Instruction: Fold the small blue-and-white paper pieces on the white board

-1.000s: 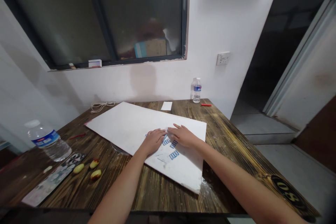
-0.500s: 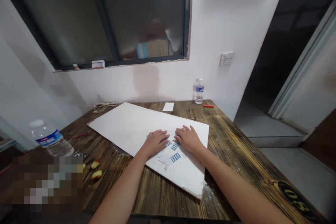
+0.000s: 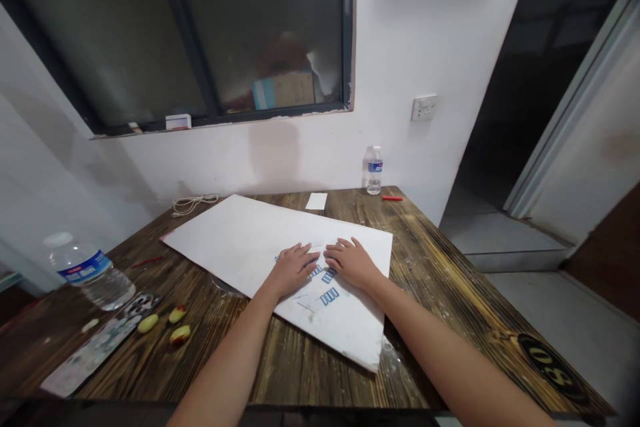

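A large white board [image 3: 220,227] lies at a slant on the wooden table. Several blue-outlined rectangles [image 3: 329,296] and some thin dark lines are marked on it, partly covered by my fingers. My left hand [image 3: 294,269] rests palm down on the board over part of these marks, its fingers stretched out. Close beside it, my right hand [image 3: 353,263] also lies flat with its fingers spread. Only a small gap separates the fingertips of the two hands. I see nothing gripped in either hand.
Left on the wooden table [image 3: 420,320] are a large water bottle [image 3: 93,271], a patterned strip [image 3: 100,350] and several yellowish fruits [image 3: 180,335]. Along the back are a white cable [image 3: 195,203], a paper [image 3: 317,201], a small bottle [image 3: 375,172] and a red pen-like stick [image 3: 393,198].
My hands have come slightly closer together, still flat on the board. The view has shifted a little, and the patterned strip at lower left, blurred out before, now shows.
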`<act>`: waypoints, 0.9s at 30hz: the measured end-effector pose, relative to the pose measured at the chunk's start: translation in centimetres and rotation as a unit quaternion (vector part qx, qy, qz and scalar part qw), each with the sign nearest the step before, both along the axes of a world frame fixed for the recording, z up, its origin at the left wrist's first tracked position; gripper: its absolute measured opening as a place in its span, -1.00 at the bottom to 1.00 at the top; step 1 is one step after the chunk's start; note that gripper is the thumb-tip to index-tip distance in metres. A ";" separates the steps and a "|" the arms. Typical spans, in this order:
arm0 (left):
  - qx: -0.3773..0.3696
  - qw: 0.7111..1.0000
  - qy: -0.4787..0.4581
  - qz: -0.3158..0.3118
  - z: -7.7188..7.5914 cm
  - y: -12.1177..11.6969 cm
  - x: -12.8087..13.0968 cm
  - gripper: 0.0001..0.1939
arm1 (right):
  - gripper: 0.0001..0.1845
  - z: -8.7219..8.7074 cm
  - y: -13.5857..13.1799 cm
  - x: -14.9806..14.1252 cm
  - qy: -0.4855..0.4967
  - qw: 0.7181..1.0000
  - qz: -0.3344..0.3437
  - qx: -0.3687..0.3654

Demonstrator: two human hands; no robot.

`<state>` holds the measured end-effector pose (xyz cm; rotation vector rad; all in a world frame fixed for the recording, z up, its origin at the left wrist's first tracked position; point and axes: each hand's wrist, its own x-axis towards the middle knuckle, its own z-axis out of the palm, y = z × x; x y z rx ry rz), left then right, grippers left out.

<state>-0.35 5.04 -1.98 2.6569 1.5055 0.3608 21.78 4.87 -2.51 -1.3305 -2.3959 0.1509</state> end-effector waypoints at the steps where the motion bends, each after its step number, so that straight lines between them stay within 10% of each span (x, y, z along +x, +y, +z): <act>1: 0.012 1.000 -0.013 0.013 0.0 0.0 0.0 -0.57 | -0.63 -0.1 0.0 0.1 0.000 1.000 -0.011 -0.002; 12: 0.056 0.979 -0.069 0.185 1.3 0.4 -2.4 -0.59 | -0.57 0.3 0.5 0.8 0.063 0.991 -0.117 0.019; 27: 0.041 0.990 -0.060 0.123 0.3 0.6 -2.1 -0.69 | -0.60 -0.5 1.4 2.2 0.133 0.972 -0.194 0.003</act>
